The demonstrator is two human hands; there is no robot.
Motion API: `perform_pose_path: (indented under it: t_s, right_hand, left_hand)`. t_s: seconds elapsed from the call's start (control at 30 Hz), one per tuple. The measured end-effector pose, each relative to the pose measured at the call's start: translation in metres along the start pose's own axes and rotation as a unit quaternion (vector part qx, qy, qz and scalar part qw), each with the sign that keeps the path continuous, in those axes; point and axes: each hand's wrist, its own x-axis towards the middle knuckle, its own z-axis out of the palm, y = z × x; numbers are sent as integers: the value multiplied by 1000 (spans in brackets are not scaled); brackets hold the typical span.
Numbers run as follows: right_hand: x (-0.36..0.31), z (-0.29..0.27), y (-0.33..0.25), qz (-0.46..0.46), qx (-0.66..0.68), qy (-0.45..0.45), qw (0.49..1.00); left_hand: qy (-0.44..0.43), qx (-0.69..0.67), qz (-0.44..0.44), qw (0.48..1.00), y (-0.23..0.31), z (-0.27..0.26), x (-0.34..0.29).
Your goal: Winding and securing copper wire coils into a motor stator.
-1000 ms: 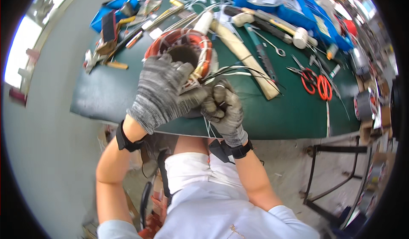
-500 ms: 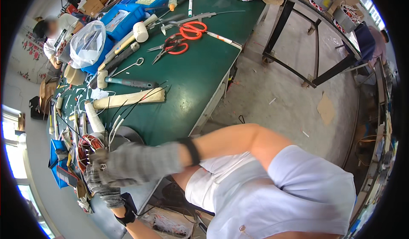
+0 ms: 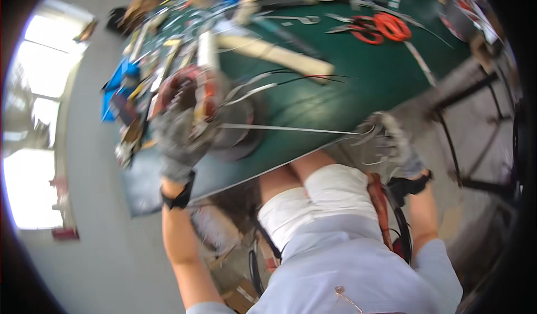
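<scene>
- At the near edge of the green bench, a worker's gloved left hand lies against the near side of a red-orange wire coil; motion blur means I cannot tell whether its grip is closed.
- The gloved right hand, out past the bench edge, has its grip clenched on a white cord that runs taut from beside the coil.
- White-sleeved leads fan out rightward from the coil, over a grey round object.
- Behind lie a pale wooden bar and, farther right, red-handled scissors.
</scene>
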Motion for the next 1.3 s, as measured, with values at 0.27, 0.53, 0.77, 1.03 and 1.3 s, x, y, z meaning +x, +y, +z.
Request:
perform_pose_path:
  t_s: [0.27,0.53,0.77,1.03,1.3]
  right_hand:
    - [1,89,13,-356,-341,-18,870]
    - [63,160,23,-18,178,-202,963]
    - [97,162,18,44,270,-229,934]
    - [106,181,14,-32,239,-302,922]
    - [95,176,6,-4,215,-342,915]
  left_hand:
    - [63,-26,126,990,2,-11,-3]
    - [-12,-35,22,999,36,-30,14]
    - [-12,64,-3,998,68,-5,40]
    - [27,-125,-44,991,67,1,38]
    - [-3,-53,-34,998,72,-4,41]
